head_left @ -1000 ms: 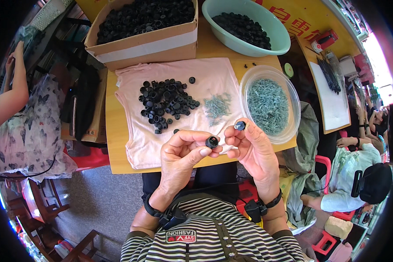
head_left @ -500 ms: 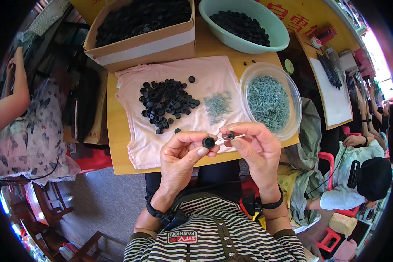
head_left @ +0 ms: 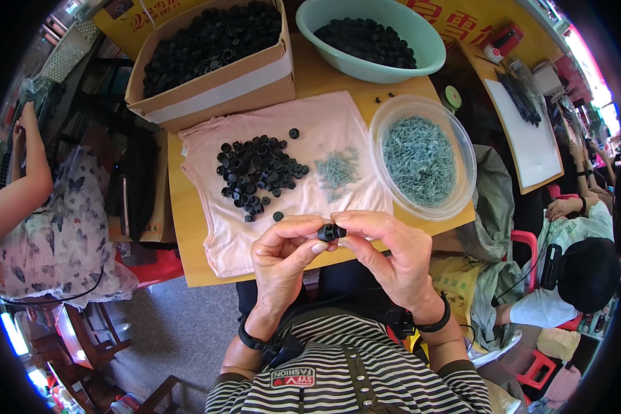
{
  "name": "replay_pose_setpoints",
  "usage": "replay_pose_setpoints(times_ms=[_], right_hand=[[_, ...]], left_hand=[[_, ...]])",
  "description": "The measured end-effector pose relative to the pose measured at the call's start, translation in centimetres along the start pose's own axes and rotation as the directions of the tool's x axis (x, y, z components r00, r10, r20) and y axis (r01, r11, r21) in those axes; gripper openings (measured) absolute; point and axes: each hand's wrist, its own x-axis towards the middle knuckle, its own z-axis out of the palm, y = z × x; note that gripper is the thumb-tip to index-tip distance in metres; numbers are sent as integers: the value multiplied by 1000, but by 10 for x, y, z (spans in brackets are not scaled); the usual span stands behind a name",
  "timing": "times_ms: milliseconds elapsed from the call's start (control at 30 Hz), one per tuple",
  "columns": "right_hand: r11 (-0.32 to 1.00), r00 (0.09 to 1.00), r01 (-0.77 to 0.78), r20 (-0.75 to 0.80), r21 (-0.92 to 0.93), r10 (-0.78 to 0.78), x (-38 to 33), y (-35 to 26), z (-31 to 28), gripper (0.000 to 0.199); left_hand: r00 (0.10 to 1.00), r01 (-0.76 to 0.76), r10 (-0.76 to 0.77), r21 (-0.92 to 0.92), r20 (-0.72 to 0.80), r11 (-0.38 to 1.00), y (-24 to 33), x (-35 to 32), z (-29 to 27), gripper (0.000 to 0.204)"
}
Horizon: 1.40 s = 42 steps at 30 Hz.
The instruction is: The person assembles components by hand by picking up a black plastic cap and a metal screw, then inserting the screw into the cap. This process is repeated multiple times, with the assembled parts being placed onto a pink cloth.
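Observation:
Above the front edge of the table, my left hand [head_left: 277, 261] pinches a round black plastic cap [head_left: 326, 233] between thumb and fingers. Right up against it, my right hand [head_left: 398, 257] closes its fingertips on a smaller black plastic piece [head_left: 339, 231], and the two pieces touch. Whether a screw sits inside them is hidden. On the pink cloth [head_left: 303, 114] beyond my hands lie a pile of loose black caps [head_left: 259, 169] and, to its right, a small heap of silvery screws [head_left: 337, 170]. A single cap [head_left: 278, 216] lies close to my left fingers.
A cardboard box [head_left: 221, 91] full of black caps and a pale green basin [head_left: 366, 72] of black parts stand at the back. On the right is a clear round tub [head_left: 470, 165] of screws. Other people sit to the left and right; a red stool [head_left: 535, 369] stands lower right.
My right hand has moved left, bringing its small black piece against the cap in my left hand. The pale shaft that showed between them is out of sight. The view has shifted slightly.

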Motion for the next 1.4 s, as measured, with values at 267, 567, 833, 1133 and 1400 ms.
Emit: replay_pose_setpoints(times_ms=[267, 567, 833, 1133, 1400], right_hand=[[998, 999, 51, -10, -42, -51, 0, 4, 1, 24], [998, 999, 35, -24, -46, -36, -2, 5, 3, 22], [997, 999, 36, 8, -74, -35, -2, 8, 5, 27], [980, 993, 95, -46, -173, -105, -7, 20, 15, 44], [970, 992, 107, -49, -217, -120, -3, 18, 19, 38]], left_hand=[[1000, -15, 13, 69, 29, 998, -1, 1, -2, 23], [996, -79, 67, 224, 61, 971, -4, 2, -6, 25], [997, -70, 64, 220, 33, 973, -4, 0, -2, 22], [993, 71, -60, 109, -99, 991, -3, -1, 8, 17], [987, 75, -72, 12, -144, 997, -7, -3, 6, 16]])
